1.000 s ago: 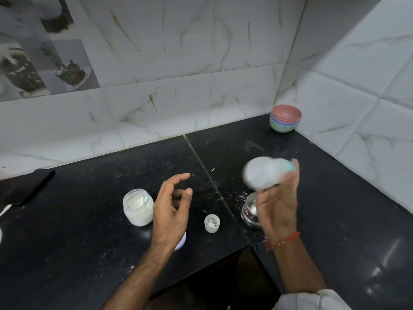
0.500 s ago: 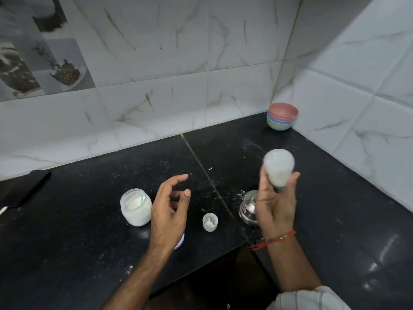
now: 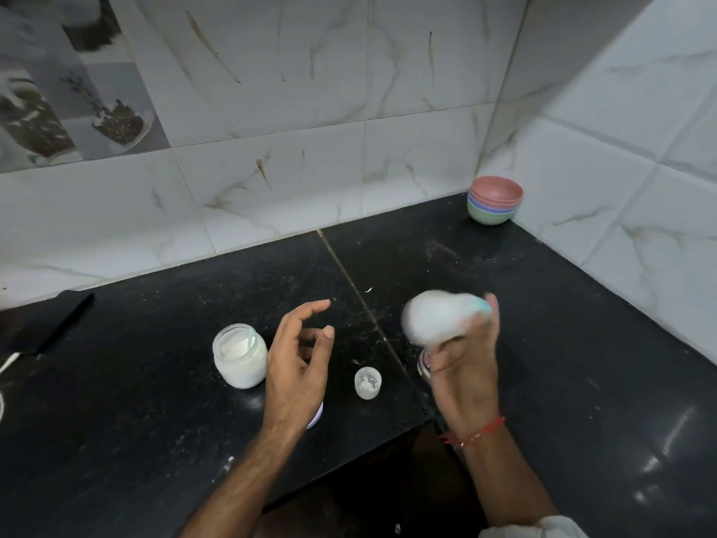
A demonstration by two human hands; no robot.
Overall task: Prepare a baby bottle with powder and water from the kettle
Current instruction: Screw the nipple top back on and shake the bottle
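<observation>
**Milky bottle gripped in the right hand above the black counter**

The right hand [image 3: 463,366] is raised above the black stone counter [image 3: 155,421], near its front edge and right of the seam that runs back to the wall. Its fingers curl round a white, milky baby bottle [image 3: 434,318] with a pale teal band at one end. The bottle is smeared by motion blur and lies tilted, its rounded white end toward the left and the teal end against the fingertips. A red thread bracelet [image 3: 475,432] circles that wrist. Just below the hand a small shiny steel vessel [image 3: 425,361] with a red label stands on the counter, mostly hidden; what it is cannot be told.

The left hand [image 3: 300,366] hovers over the counter left of the seam, holding nothing, with fingers loosely bent and the forefinger stretched forward. Beside it on the left stands an open clear glass jar of white powder [image 3: 240,355] with a pale scoop handle leaning inside. Under the wrist shows the edge of a round white lid [image 3: 316,415]. Between the two hands sits a small translucent plastic cap [image 3: 367,382], open side up, with white specks inside.

A stack of pastel bowls [image 3: 494,200], pink on top, occupies the back right corner where the tiled walls meet. A flat black object [image 3: 50,324] lies at the counter's left edge.
</observation>
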